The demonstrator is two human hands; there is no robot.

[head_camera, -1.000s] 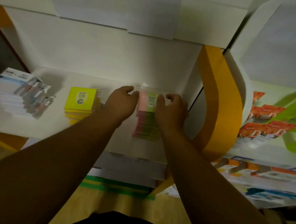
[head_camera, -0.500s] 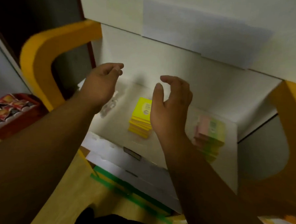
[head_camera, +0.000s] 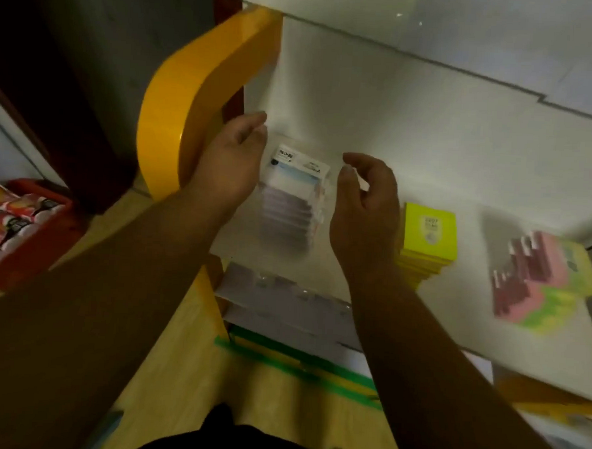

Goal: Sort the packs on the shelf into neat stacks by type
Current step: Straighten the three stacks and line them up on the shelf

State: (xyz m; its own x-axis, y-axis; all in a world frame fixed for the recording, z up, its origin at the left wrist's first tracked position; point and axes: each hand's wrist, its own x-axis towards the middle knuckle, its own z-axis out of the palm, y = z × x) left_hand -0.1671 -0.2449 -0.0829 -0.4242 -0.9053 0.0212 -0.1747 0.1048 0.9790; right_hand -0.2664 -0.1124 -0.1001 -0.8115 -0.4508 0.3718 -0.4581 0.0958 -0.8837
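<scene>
- Head view: the shelf (head_camera: 429,145), a flat, smooth white board, carries three stacks, one per type.
- Pink-green stack (head_camera: 542,271), right: fanned, stepped.
- Yellow stack (head_camera: 429,231), middle: squarer.
- Glossy white packs (head_camera: 289,196), left: flanked by both grips, apparently for squaring.
- Left grip (head_camera: 229,162) spread; right grip (head_camera: 364,200) loosely curled, holding nothing.

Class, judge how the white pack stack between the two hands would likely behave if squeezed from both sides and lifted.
The white pack stack is staggered, so a push would probably shear it. Its glossy clear wrapping suggests the packs may slip apart when lifted. Being thin and flat, they likely feel light.
</scene>
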